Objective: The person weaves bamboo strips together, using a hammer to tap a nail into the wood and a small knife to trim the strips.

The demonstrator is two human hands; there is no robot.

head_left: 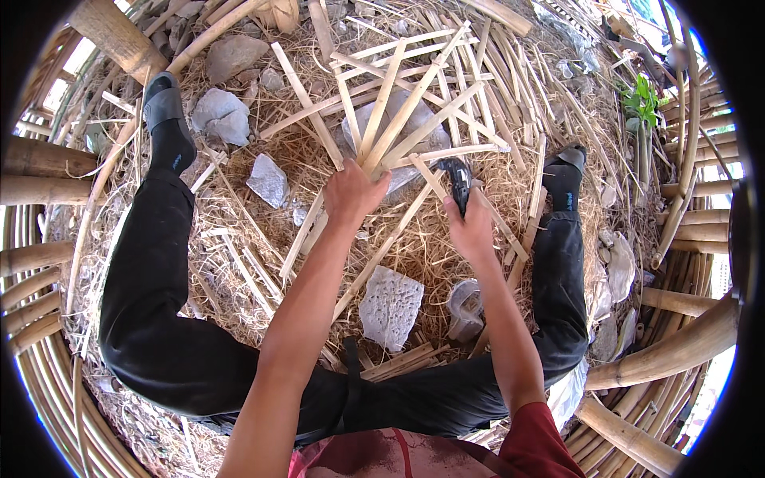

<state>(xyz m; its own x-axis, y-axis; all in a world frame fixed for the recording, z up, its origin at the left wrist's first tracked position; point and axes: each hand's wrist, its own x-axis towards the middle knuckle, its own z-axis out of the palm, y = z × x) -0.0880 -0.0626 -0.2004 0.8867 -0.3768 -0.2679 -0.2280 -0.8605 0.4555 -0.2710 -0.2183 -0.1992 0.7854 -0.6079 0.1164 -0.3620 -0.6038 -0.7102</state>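
My left hand [355,193] is closed around the near ends of several pale bamboo strips [406,103], which fan out away from me. Their far ends lie over a grey stone [414,131] and other split strips. To the right, my right hand [472,227] grips a black hand tool [457,182] with a short, curved head; its exact kind is not clear. The tool's head is close to a strip lying crosswise. Below and between my hands sits a pitted, pale stone block [391,307].
My outstretched legs frame the work area. Straw, shavings and loose strips cover the ground. More rocks [221,116] lie at the left, beside a smaller stone [268,181]. A clear plastic-like container [465,309] is near my right forearm. Bamboo poles [677,350] rail both sides.
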